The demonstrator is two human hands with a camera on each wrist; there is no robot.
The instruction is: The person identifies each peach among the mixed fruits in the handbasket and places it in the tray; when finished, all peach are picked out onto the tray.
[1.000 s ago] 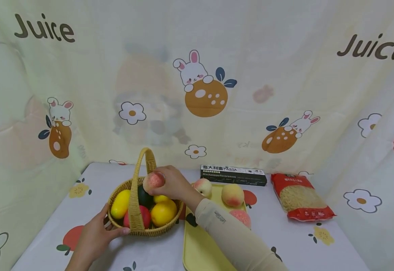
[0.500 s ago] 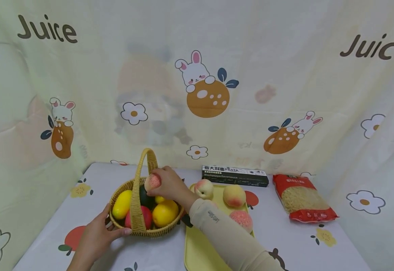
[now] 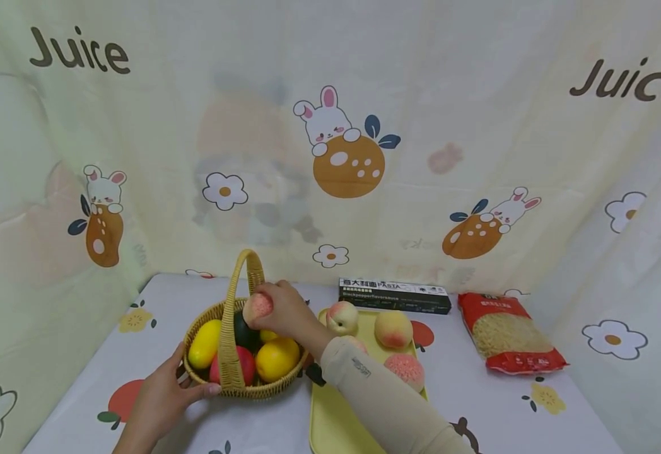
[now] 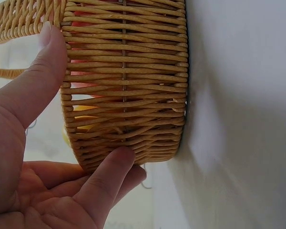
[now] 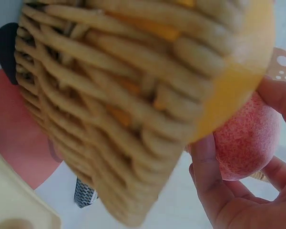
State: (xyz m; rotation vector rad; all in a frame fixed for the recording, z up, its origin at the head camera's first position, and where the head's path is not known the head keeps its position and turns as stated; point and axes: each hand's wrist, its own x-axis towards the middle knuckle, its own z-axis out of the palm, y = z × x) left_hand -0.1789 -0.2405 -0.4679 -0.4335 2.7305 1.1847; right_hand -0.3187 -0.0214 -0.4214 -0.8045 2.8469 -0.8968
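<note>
My left hand (image 3: pixel 163 397) grips the near left side of a wicker basket (image 3: pixel 262 391); in the left wrist view the thumb (image 4: pixel 47 62) lies at its rim and the fingertips at its woven wall. A pink peach (image 3: pixel 258 307) is held in my right hand (image 3: pixel 287 312), over the back of the basket beside the arched handle. The right wrist view shows thumb and fingers round the peach, past the basket's rim. Inside the basket lie a long yellow fruit (image 3: pixel 204 343), a red fruit (image 3: pixel 245 364), a dark green fruit (image 3: pixel 244 333) and an orange-yellow fruit (image 3: pixel 277 359).
Right of the basket lies a yellow tray (image 3: pixel 336 422) with several peaches (image 3: pixel 394 329), partly hidden under my right sleeve (image 3: pixel 387 397). A black pasta box (image 3: pixel 394 296) stands behind it, and a red bag of pasta (image 3: pixel 509 334) lies further right. A printed curtain hangs behind.
My right hand has turned slightly with the peach, its fingers covering a bit more of it. The left hand and the basket stay in place.
</note>
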